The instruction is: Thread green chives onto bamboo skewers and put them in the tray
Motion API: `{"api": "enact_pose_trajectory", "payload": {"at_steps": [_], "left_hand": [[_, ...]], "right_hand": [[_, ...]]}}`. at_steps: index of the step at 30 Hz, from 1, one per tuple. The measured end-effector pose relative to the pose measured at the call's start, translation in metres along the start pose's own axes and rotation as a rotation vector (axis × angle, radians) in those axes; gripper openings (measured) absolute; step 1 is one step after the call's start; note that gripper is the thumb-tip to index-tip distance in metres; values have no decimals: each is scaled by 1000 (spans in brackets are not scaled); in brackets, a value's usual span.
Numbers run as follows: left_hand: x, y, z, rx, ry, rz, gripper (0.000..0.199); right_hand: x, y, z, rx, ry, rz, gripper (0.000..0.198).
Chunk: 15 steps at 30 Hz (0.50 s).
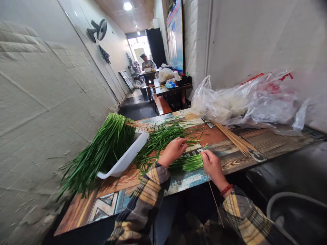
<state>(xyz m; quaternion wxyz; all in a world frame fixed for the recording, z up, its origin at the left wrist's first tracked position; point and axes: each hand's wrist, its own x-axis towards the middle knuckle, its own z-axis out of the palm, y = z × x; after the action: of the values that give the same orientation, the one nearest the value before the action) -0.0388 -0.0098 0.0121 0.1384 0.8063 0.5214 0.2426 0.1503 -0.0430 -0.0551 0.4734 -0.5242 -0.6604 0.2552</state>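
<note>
Green garlic chives lie in a small bundle [192, 163] near the table's front edge, their pale cut ends toward my right hand [212, 166]. That hand pinches a thin bamboo skewer [215, 199], which slants down past the table edge; its upper tip is hidden by my fingers and the chive ends. My left hand [174, 149] hovers over the bundle, fingers loosely bent and a little apart, with nothing visible in them. Behind it spreads a loose heap of chives [166, 134]. A white tray [127, 158] at the left carries a thick pile of skewered chives [109, 139].
Several bare bamboo skewers [232, 137] lie right of centre, beside clear plastic bags [245, 102] against the wall. A dark tub [293, 200] stands at lower right. Farther back are another table [166, 90], a bench [161, 103] and a seated person [147, 64].
</note>
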Motion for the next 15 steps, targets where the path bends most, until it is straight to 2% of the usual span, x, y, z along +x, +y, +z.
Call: {"api": "enact_pose_trajectory", "payload": {"at_steps": [3,6,8,11,15], "left_hand": [[18,0,15,155,-39,2,29],[29,2,28,315,-11,-102,32],[31,1,31,363,-21,-185,28],[28,-8,27,342,-52,-225,13],[11,-26,12,266,-11,-226,11]], "right_hand": [[0,-1,0,0,9,-9,31],[0,-3,0,-12,5,-15,30],[0,-5,-1,-31,7,-13,31],[1,-5,0,-50,36,-20,32],[0,-3,1,-38,50,-41,32]]}}
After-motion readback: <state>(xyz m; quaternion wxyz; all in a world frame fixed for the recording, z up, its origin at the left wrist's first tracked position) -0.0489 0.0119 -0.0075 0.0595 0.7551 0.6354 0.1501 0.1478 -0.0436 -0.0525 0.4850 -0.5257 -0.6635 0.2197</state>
